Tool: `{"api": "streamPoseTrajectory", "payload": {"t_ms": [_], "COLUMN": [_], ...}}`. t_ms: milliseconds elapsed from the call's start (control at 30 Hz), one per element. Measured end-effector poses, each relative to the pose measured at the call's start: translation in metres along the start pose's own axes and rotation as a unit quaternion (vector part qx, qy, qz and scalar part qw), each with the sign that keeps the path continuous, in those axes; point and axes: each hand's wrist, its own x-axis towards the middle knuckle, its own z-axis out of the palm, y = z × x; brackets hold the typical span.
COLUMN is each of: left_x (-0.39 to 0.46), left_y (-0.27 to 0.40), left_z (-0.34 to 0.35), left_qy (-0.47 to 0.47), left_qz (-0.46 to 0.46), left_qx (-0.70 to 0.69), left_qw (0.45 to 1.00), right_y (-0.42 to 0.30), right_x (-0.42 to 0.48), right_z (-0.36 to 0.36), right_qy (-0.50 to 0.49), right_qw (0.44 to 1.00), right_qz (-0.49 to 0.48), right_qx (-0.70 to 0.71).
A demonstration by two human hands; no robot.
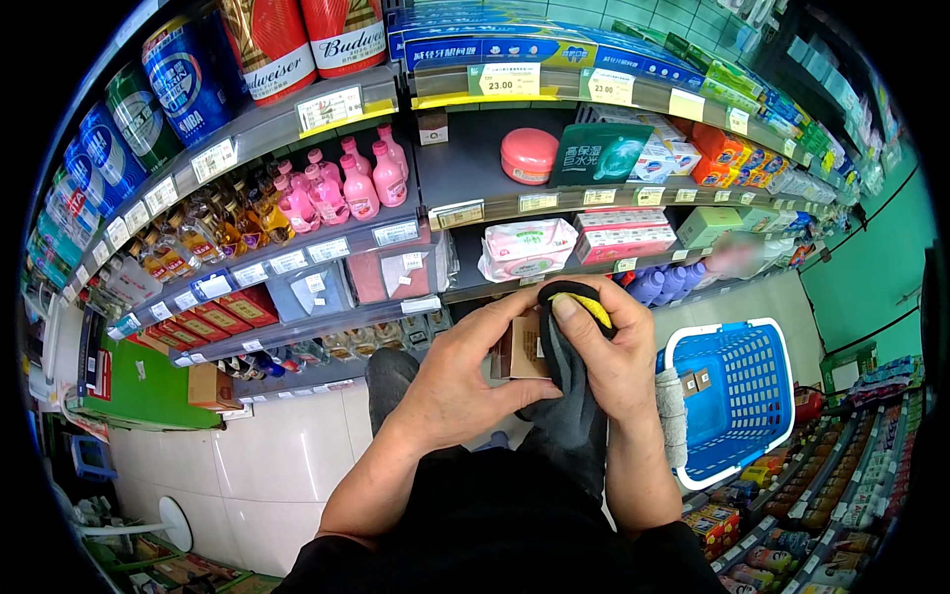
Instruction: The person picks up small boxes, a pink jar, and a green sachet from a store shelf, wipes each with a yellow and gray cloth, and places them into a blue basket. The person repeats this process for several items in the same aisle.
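Observation:
My left hand (464,371) grips a small brown cardboard box (527,349) in front of my body. My right hand (612,349) clutches a dark grey cloth (560,364) with a black edge and a yellow patch (591,307). The cloth lies against the right side of the box and hides part of it. My left thumb touches the fold of the cloth, and my right thumb presses on it near the top. Both hands are above my knees, close before the shelves.
A blue plastic basket (757,438) with a white rim stands at right, holding two small brown boxes (696,382). A grey towel (670,416) hangs over its side. Ahead, shelves carry a wet-wipes pack (528,249), a round pink tub (529,156), toothpaste boxes (512,50) and pink bottles (360,185).

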Motion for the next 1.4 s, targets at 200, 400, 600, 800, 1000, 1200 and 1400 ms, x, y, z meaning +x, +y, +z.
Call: {"api": "streamPoseTrajectory", "payload": {"t_ms": [200, 400, 600, 800, 1000, 1200, 1400], "left_x": [0.000, 0.001, 0.001, 0.004, 0.006, 0.009, 0.006], "left_y": [-0.003, -0.012, -0.014, -0.016, -0.021, -0.021, -0.035], "left_z": [0.001, -0.003, 0.002, 0.004, 0.004, 0.006, 0.010], "left_qy": [-0.027, -0.009, 0.045, 0.100, 0.131, 0.143, 0.135], "left_qz": [-0.049, -0.083, -0.126, -0.154, -0.184, -0.197, -0.204], "left_qx": [-0.209, -0.348, -0.415, -0.427, -0.510, -0.540, -0.566], "left_qw": [0.976, 0.934, 0.900, 0.886, 0.830, 0.806, 0.787], "right_y": [0.013, 0.015, 0.016, 0.016, 0.022, 0.024, 0.028], "right_x": [-0.002, -0.009, -0.014, -0.015, -0.015, -0.015, -0.012], "right_z": [-0.005, 0.002, 0.014, 0.016, 0.015, 0.016, 0.014], "right_qy": [-0.006, -0.006, 0.015, 0.000, 0.010, 0.007, 0.044], "right_qw": [0.995, 0.989, 0.999, 0.997, 0.983, 0.975, 0.973], "right_qz": [0.048, 0.071, 0.013, -0.021, -0.080, -0.083, -0.095], "right_qx": [0.084, 0.128, 0.039, -0.068, -0.167, -0.206, -0.205]}}
